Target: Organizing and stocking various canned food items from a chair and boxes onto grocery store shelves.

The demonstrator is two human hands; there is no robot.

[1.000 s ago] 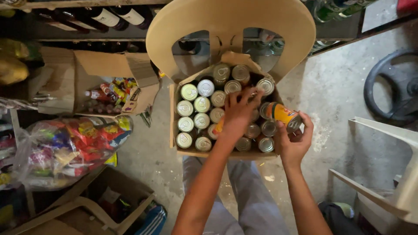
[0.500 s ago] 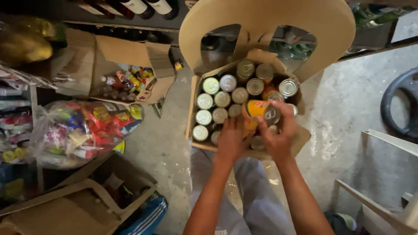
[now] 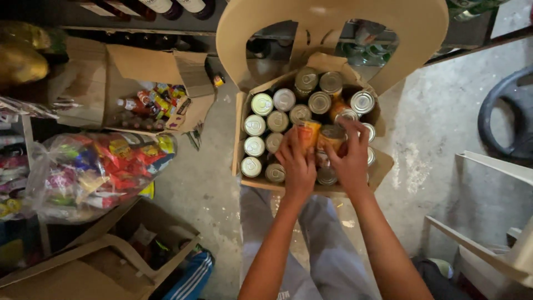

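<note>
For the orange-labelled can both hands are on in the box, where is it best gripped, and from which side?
Probably by its upper sides, coming from above. The orange can stands raised among the packed cans in the cardboard box, so neighbours hem in its lower part and only the top is free. The left hand and right hand already flank it from the near side.

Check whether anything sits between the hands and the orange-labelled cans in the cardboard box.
Nothing visible does. The left hand and the right hand are already on the two orange-labelled cans over the open cardboard box. Silver-topped cans crowd around them, packed tightly, but none lies between hands and cans.
</note>
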